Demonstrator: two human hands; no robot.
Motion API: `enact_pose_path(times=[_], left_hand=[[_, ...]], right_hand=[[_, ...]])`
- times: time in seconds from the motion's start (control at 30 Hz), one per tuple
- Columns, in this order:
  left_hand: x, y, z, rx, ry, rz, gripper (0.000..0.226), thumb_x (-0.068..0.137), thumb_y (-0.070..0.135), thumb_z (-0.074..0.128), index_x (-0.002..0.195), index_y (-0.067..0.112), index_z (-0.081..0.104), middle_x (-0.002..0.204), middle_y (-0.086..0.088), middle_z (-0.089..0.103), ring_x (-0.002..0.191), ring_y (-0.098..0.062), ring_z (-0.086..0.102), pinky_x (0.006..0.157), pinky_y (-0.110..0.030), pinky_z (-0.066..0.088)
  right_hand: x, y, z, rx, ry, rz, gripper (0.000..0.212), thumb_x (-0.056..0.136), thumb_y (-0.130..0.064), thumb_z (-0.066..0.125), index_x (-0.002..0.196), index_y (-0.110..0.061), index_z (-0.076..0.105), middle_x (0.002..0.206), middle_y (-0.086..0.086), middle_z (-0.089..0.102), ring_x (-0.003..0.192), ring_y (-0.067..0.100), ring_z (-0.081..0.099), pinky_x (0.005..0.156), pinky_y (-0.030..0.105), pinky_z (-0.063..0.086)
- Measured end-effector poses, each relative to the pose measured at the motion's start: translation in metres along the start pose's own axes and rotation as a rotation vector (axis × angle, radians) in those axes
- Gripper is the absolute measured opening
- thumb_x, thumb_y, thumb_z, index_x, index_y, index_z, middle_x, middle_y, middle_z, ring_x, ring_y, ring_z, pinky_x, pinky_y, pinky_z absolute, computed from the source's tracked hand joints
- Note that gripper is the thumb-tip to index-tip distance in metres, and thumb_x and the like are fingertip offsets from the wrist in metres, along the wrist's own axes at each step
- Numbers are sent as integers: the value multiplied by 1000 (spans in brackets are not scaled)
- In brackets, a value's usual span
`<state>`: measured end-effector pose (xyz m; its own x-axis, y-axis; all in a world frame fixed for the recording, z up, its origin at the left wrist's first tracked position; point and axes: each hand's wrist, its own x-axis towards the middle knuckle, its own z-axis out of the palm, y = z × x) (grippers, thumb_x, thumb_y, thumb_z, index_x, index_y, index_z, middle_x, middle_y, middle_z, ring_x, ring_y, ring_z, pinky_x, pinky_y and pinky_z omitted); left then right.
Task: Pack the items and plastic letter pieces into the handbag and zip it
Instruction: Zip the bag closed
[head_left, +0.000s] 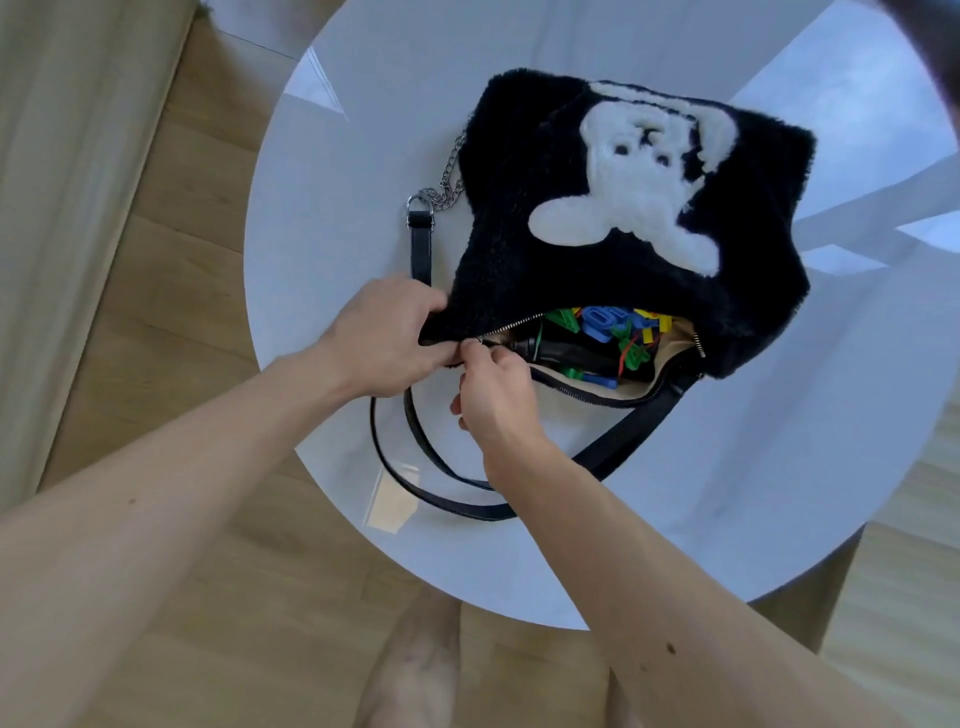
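A black fluffy handbag (519, 218) with a white bear patch lies on the round white table (322, 218), its mouth facing me and gaping. Inside the opening I see several green, blue and yellow plastic letter pieces (613, 327) and a dark item (561, 356). My left hand (384, 338) pinches the bag's left corner at the start of the zip. My right hand (493, 389) pinches the zip pull (479, 341) right beside it. The zip is closed only over a short stretch at the left end.
The bag's black strap (415, 467) loops over the table's near edge, with a metal chain (447, 176) and ring at the bag's left. Wooden floor surrounds the table; my bare feet (410, 670) stand below it. A beige curtain (62, 156) hangs at left.
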<state>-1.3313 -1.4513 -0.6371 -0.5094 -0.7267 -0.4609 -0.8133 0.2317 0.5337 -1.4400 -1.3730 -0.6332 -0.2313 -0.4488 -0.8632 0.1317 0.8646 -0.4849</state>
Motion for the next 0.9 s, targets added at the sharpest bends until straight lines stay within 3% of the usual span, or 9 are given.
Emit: enact_pose_path(times=[0.07, 0.13, 0.2, 0.3, 0.5, 0.67, 0.8, 0.9], left_hand=[[-4, -1, -3, 30, 29, 46, 35, 82, 46, 69, 79, 10, 68, 68, -9, 59, 72, -30, 57, 65, -42, 47], [-5, -1, -5, 46, 52, 79, 34, 83, 48, 68, 79, 14, 69, 65, -4, 55, 67, -24, 54, 62, -37, 42], [-6, -2, -6, 83, 75, 104, 37, 84, 52, 68, 79, 15, 68, 64, -2, 53, 67, -23, 51, 63, -35, 34], [-7, -4, -5, 110, 123, 119, 33, 83, 51, 69, 81, 18, 69, 64, 0, 51, 69, -21, 47, 67, -33, 26], [-5, -5, -1, 146, 197, 116, 18, 88, 44, 66, 92, 27, 73, 57, 5, 48, 69, -21, 44, 72, -33, 27], [7, 1, -6, 233, 196, 94, 16, 90, 43, 64, 86, 29, 72, 52, 6, 49, 67, -27, 50, 73, -36, 29], [15, -2, -16, 287, 227, 36, 15, 90, 39, 65, 76, 36, 60, 52, 6, 47, 68, -28, 47, 72, -37, 33], [15, -10, -25, 390, 190, -80, 24, 90, 43, 62, 81, 21, 69, 55, -3, 49, 67, -30, 48, 69, -40, 40]], right_hand=[[-4, -1, -1, -122, 5, -101, 32, 103, -31, 38, 83, -17, 59, 71, -2, 56, 69, 21, 52, 64, 34, 39], [-8, 2, -5, -445, 67, -292, 39, 104, -33, 32, 83, -17, 60, 78, 3, 63, 75, 28, 56, 64, 38, 40], [-12, 8, -13, -815, 144, -506, 40, 105, -34, 31, 72, -19, 47, 66, 2, 54, 67, 33, 52, 54, 37, 31], [-13, 13, -31, -1046, 193, -661, 41, 107, -36, 32, 71, -18, 39, 55, -2, 37, 56, 32, 43, 46, 33, 16], [-7, 14, -66, -1129, 299, -650, 39, 105, -27, 38, 67, -19, 32, 55, 0, 40, 52, 30, 43, 45, 31, 17], [-1, 18, -100, -1105, 380, -593, 43, 107, -33, 34, 66, -18, 30, 55, 0, 42, 50, 28, 43, 48, 31, 27], [7, 25, -135, -1054, 506, -555, 47, 106, -36, 31, 63, -18, 29, 52, -1, 41, 47, 23, 37, 47, 31, 28], [7, 43, -175, -1034, 609, -496, 46, 106, -37, 30, 65, -15, 32, 51, -1, 39, 46, 21, 31, 45, 31, 20]])
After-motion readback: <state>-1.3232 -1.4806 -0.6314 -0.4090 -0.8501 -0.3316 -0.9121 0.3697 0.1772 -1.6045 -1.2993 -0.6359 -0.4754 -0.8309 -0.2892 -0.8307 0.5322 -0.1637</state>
